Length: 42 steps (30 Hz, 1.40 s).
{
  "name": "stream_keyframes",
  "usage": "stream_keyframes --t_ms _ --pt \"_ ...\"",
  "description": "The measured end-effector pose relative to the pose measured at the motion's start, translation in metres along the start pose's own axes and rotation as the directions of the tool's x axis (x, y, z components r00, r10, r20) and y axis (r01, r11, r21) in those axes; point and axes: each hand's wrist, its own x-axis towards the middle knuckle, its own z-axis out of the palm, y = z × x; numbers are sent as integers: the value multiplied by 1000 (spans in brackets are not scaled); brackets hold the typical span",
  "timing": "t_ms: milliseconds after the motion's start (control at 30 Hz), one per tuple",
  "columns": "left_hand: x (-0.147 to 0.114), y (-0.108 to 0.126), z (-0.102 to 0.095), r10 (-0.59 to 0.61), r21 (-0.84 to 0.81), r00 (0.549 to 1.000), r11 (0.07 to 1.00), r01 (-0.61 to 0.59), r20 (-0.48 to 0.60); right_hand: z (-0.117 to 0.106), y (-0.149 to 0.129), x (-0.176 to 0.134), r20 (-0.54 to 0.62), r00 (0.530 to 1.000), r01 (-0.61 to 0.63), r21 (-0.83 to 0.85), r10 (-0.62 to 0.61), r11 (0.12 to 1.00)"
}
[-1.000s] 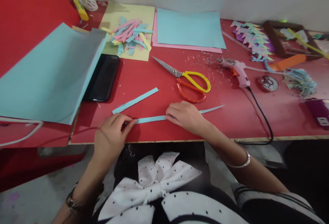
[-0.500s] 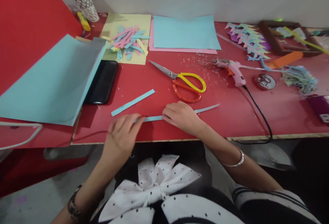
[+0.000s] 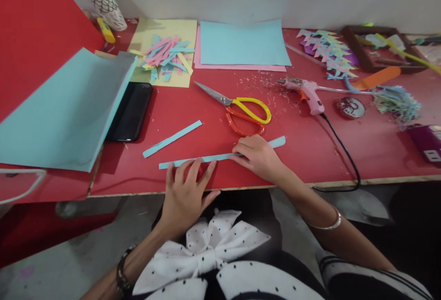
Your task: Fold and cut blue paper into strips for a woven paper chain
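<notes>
A long, narrow blue paper strip (image 3: 223,156) lies near the front edge of the red table, its right end raised a little. With fingers spread, my left hand (image 3: 188,189) rests its fingertips along the strip's left part. Towards the other end, my right hand (image 3: 257,155) pinches the strip between thumb and fingers. Just behind lies a second, shorter blue strip (image 3: 172,139). Beyond my right hand are scissors (image 3: 229,102) with one yellow and one red handle.
At the back are cut paper pieces (image 3: 168,56) and blue sheets (image 3: 244,42). A pink glue gun (image 3: 312,95) with a black cord lies right, near a round tin (image 3: 350,107) and a wooden tray (image 3: 372,68). A black phone (image 3: 131,111) sits left, partly under a blue sheet (image 3: 62,111).
My left hand has gone from pinching the strip's left end to lying spread on it, uncovering that end. My right hand still grips the strip, whose right end now shows its flat face.
</notes>
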Motion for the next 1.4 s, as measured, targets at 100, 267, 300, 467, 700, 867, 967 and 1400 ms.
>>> stream_keyframes --t_ms 100,267,300,467,700,867,967,1400 --pt "1 5 2 -35 -3 999 999 35 19 -4 5 -5 -6 999 -38 33 38 999" --pt "1 5 2 -59 -59 997 996 61 42 -7 11 -11 -1 994 -109 2 109 994" --pt "1 5 2 -60 -66 997 996 63 41 -8 12 -13 -4 993 -121 -2 121 993" --pt "2 5 1 -42 -70 999 997 44 28 -14 18 -25 -39 982 -187 1 187 982" --pt "4 6 -1 -25 -22 999 999 25 23 -21 27 -41 -102 956 -276 11 275 961" --pt "5 6 -2 -20 -14 999 1000 20 30 -24 31 -50 -141 924 -349 63 355 935" --pt "5 6 -3 -16 -32 999 999 17 34 -25 33 -54 -189 905 -372 81 381 925" --pt "5 6 -3 -17 31 999 999 16 40 -31 47 -75 -321 830 -481 4 457 877"
